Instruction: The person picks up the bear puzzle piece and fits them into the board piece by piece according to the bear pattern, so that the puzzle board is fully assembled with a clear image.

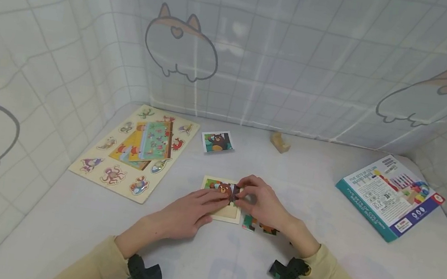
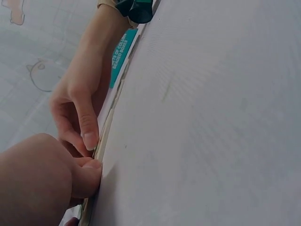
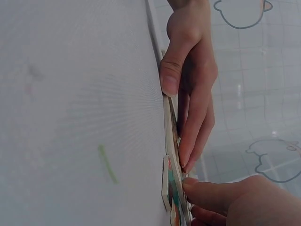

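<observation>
A small wooden puzzle tray (image 1: 227, 213) with a partly filled bear picture (image 1: 224, 188) lies in front of me. My left hand (image 1: 187, 211) rests on it from the left, its fingers stretched over the picture. In the right wrist view, the left thumb touches the edge of the tray (image 3: 168, 125). At the tray's right side my right hand (image 1: 263, 204) pinches a dark puzzle piece (image 1: 236, 192) between thumb and fingers, partly hidden by the fingertips. Loose puzzle pieces (image 1: 249, 222) lie just below the right hand; one stands out beside the tray in the right wrist view.
Behind the tray lies a bear picture card (image 1: 217, 142), with a small tan block (image 1: 280, 142) to its right. A large sea-animal board (image 1: 113, 174) with illustrated cards (image 1: 156, 139) on top is on the left. A teal-edged box (image 1: 389, 196) lies at right.
</observation>
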A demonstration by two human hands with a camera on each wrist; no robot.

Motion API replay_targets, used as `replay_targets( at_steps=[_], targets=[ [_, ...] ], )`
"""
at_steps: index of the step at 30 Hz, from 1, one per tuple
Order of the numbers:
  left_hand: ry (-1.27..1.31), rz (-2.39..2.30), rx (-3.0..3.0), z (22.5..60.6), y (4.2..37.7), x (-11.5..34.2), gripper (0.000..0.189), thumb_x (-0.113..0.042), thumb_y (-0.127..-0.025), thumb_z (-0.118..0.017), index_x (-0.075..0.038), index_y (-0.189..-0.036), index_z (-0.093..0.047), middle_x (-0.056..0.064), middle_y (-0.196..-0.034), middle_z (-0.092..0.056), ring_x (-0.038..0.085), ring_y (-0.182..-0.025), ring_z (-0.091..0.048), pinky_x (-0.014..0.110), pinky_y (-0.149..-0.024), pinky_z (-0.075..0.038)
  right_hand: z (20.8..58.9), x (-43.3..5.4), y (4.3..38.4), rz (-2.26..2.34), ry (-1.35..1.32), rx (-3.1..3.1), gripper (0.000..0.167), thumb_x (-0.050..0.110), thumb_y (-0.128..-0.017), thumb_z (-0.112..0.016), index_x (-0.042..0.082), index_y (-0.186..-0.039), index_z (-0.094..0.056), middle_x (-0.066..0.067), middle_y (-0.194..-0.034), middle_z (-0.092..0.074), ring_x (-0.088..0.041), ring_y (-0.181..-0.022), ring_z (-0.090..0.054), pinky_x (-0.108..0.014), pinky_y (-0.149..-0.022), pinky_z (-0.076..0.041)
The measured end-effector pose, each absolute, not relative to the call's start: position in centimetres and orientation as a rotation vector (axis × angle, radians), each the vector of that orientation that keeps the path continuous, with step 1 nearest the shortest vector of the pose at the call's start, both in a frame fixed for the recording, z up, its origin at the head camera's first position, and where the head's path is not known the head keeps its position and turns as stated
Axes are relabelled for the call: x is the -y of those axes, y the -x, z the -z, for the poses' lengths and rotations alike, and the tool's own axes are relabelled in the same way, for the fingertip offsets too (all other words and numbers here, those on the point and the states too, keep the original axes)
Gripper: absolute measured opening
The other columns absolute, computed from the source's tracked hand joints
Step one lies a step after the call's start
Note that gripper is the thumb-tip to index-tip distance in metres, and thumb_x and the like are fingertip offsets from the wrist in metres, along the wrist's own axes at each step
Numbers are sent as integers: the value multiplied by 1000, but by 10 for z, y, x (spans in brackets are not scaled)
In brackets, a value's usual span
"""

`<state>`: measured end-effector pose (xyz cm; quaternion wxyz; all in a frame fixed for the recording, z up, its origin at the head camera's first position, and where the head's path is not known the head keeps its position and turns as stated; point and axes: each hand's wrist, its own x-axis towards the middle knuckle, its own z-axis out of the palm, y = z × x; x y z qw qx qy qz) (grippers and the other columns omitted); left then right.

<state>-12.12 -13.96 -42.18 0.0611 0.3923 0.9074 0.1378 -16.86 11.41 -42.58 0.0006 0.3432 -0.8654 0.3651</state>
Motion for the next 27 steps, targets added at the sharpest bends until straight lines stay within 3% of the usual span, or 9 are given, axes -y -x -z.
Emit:
replay_targets(
  at_steps=[9, 17, 27],
  targets=[
    [-1192, -441, -2713, 421, 121, 138, 55, -20, -105, -48, -16, -158, -32, -4, -165, -28, 19, -153, -23, 42, -125, -21, 425, -116, 169, -1114, -1080, 2744, 5, 14, -89, -77, 9, -90, -78, -8, -120, -63, -24, -112, -59, -45, -95, -52],
    [-1218, -449, -2701, 421, 122, 139, 53, -19, -105, -49, -16, -156, -36, -4, -164, -28, 20, -152, -24, 43, -125, -22, 424, -132, 161, -1073, -1172, 2752, 29, 21, -93, -73, 7, -119, -71, -7, -128, -62, -24, -118, -60, -46, -99, -52],
    [-1185, -461, -2694, 417, 126, 138, 54, -18, -103, -52, -21, -155, -39, -7, -164, -30, 20, -151, -26, 44, -124, -24, 425, -163, 150, -1164, -1065, 2836, 22, 34, -85, -81, 21, -99, -71, 2, -126, -61, -18, -118, -57, -43, -101, -50]
  ],
)
